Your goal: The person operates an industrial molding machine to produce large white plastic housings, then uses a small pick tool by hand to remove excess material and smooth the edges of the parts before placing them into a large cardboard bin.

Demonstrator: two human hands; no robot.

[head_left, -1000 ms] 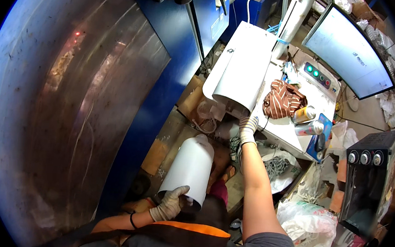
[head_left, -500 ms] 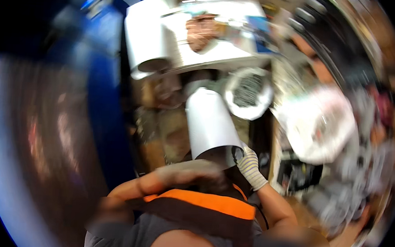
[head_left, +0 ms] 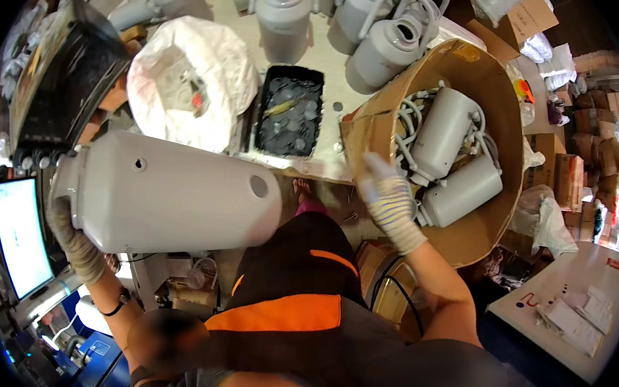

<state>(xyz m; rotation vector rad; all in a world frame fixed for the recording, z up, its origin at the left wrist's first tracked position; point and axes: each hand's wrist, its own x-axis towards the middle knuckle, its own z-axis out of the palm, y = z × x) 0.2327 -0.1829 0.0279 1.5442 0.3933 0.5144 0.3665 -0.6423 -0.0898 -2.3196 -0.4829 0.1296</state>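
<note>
A large grey can body [head_left: 178, 194] lies on its side in the air at my left, with a round hole and an oval opening in its wall. My left hand [head_left: 76, 244], in a striped knit glove, grips it at its narrowed neck end. Gloved the same way, my right hand [head_left: 390, 200] is at the near left rim of a big cardboard box [head_left: 492, 230]. Its fingers are stretched out and slightly blurred, with nothing visible in them. Inside the box lie grey cans [head_left: 445, 131] and several curved grey tubes.
On the work table [head_left: 331, 151] ahead stand a black tray [head_left: 290, 112] of dark round discs, a white sack [head_left: 220, 84] and several grey cans with handles [head_left: 283, 20]. A lit screen [head_left: 22, 236] is at the left. Papers lie on a side table [head_left: 562, 312] at right.
My view has swung right, to the table and box. The grey can body, earlier upright before me with my right hand at its open end, now lies sideways in my left hand; my right hand is off it.
</note>
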